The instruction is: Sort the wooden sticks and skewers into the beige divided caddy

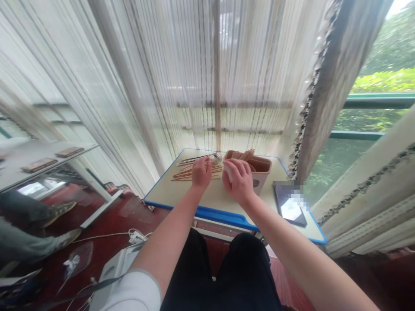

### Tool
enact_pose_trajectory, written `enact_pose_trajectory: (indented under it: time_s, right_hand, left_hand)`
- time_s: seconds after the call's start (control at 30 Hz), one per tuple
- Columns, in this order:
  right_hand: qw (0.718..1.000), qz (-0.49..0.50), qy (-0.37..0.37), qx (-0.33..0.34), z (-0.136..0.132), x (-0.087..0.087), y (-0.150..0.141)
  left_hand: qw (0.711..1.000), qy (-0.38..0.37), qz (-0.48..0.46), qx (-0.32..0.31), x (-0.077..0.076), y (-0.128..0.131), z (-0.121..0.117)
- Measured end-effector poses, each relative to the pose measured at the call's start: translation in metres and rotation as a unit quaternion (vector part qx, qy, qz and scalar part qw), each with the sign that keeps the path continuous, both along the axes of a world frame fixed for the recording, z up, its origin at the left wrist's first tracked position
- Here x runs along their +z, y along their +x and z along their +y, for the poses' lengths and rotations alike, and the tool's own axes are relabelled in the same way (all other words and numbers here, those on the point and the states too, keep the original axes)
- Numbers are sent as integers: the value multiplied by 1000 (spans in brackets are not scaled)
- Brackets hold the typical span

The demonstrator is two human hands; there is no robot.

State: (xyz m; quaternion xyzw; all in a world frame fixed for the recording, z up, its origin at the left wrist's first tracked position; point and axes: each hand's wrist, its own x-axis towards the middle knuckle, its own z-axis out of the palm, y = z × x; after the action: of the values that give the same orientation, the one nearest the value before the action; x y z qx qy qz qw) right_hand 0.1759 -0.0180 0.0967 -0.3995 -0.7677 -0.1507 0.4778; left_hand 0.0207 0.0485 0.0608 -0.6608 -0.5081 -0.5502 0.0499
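Head view: thin sticks (186,173) lie on the blue-edged worktop (171,193) before sheer curtains (181,56) — left hand (201,173) at them, right hand (239,178) by the box (264,166) — can't tell if either curled grip holds anything.

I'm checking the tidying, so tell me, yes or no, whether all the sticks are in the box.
No, many sticks lie on the table by the left hand, outside the box.

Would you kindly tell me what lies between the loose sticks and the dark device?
In the head view, the box and the right hand lie between them.
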Motion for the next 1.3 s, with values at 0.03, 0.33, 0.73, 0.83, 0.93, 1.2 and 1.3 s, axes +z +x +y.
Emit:
enact_pose_trajectory:
  time_s: [0.03, 0.33, 0.73, 0.83, 0.93, 1.2, 1.3]
  right_hand:
    - [999, -23, -33, 14, 2, -13, -13]
    - [936, -116, -316, -99, 50, -99, -74]
    - [929, -77, -314, -182, 39, -97, -65]
    - [936, -67, -308, -159, 36, -89, -61]
    - [958, -7, -285, -42, 29, -66, -48]
    - [948, 235, -143, 160, -12, 42, 0]
    - [950, 262, -84, 151, -28, 81, 16]
  left_hand:
    - [999, -19, 30, 22, -9, -15, -1]
    - [947, -215, 228, 61, -60, -56, -20]
    - [935, -217, 270, 78, -60, -54, -20]
    - [941, -182, 279, 63, -59, -54, -24]
    - [952, -117, 280, 36, -58, -52, -31]
    - [982, 121, 135, -56, 5, -3, -30]
    - [980, 156, 65, -100, 48, 28, -21]
